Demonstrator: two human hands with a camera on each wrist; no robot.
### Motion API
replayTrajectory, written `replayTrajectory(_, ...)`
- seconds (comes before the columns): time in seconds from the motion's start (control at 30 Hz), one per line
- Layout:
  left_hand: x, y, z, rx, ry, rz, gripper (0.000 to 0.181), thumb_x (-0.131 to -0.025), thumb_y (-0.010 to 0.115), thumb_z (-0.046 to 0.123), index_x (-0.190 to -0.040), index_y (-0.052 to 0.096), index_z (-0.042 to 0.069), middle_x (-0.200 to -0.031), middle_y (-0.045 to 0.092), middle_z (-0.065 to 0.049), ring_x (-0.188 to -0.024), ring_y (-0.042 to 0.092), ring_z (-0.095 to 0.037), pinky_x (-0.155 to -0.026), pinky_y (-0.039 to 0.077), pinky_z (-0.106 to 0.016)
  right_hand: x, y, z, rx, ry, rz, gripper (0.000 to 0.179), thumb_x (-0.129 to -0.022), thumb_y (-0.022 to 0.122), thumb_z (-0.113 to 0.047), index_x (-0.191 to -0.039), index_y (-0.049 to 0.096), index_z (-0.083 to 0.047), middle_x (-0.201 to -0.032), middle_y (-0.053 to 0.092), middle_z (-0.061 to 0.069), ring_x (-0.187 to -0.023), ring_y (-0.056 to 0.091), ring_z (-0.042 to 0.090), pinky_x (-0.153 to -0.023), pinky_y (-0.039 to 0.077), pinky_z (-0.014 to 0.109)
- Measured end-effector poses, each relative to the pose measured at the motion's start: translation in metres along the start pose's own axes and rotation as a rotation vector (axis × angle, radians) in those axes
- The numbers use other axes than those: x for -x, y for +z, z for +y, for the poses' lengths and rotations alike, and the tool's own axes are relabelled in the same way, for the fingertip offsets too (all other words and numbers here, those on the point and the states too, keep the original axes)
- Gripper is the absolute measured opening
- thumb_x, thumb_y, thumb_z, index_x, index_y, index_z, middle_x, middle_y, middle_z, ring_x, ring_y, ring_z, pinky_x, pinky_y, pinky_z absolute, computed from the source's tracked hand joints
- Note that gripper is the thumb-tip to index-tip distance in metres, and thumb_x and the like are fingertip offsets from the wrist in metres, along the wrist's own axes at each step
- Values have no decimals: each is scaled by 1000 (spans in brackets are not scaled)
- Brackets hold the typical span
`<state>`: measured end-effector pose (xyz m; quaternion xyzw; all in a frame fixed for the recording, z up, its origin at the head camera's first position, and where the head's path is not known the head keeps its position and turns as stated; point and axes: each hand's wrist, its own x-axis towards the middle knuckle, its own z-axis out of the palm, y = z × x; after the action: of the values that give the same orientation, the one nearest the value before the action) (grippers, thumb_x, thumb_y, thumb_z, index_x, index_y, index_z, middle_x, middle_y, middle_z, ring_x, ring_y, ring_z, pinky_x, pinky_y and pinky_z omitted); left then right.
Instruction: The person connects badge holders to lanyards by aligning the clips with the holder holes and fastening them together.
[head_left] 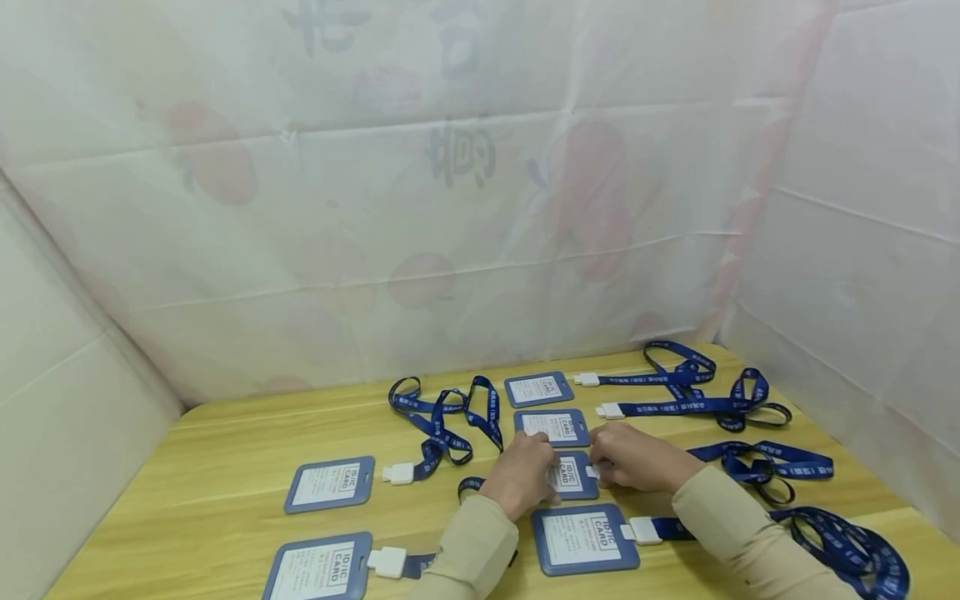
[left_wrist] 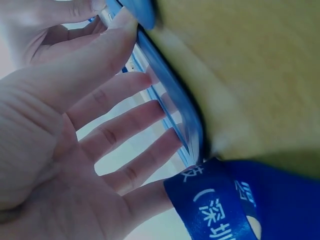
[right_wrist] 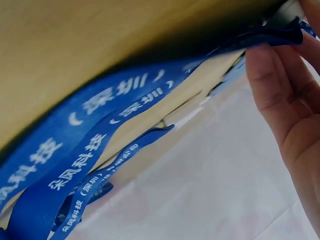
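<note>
A blue-framed badge holder [head_left: 574, 477] with a white ID/IC card lies third from the back in the right-hand column. My left hand [head_left: 523, 471] grips it by its edges; the left wrist view shows the thumb and fingertips along the blue frame [left_wrist: 172, 95]. At its slotted right end, my right hand [head_left: 633, 456] pinches the white clip [head_left: 592, 472] of a navy lanyard [head_left: 780, 462]. In the right wrist view the printed strap [right_wrist: 107, 97] runs away from the fingers. Whether the clip is through the slot is hidden.
Behind are two badge holders [head_left: 553, 427] [head_left: 538, 389] with lanyard clips [head_left: 611, 410] [head_left: 587, 379] apart from them. Nearer, another holder [head_left: 585, 542] is joined to its clip [head_left: 643, 531]. Two more holders [head_left: 330, 485] [head_left: 318, 572] lie left, beside a lanyard [head_left: 442, 425]. White cloth walls [head_left: 450, 208] surround the table.
</note>
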<state>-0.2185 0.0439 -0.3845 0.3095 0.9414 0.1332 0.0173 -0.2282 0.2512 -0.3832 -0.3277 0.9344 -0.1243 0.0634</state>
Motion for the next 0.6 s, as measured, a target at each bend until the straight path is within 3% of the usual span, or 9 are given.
replayTrajectory(0.23, 0, 0, 0, 2, -2, -4, 37, -73, 93, 26, -104, 81, 11, -99, 67, 1, -86, 53, -16, -85, 49, -25, -1, 1, -1, -5, 27, -9, 12, -84, 77, 1, -94, 81, -4, -81, 61, -11, -69, 51, 5, -63, 47, 23)
replayTrajectory(0.6, 0, -1, -1, 14, -12, -10, 37, -73, 92, 27, -104, 81, 11, -102, 68, 1, -87, 53, -16, -86, 49, -26, 0, 2, -1, 8, 7, 12, 11, -85, 75, 1, -93, 81, -3, -77, 55, -13, -67, 47, 5, -61, 45, 21)
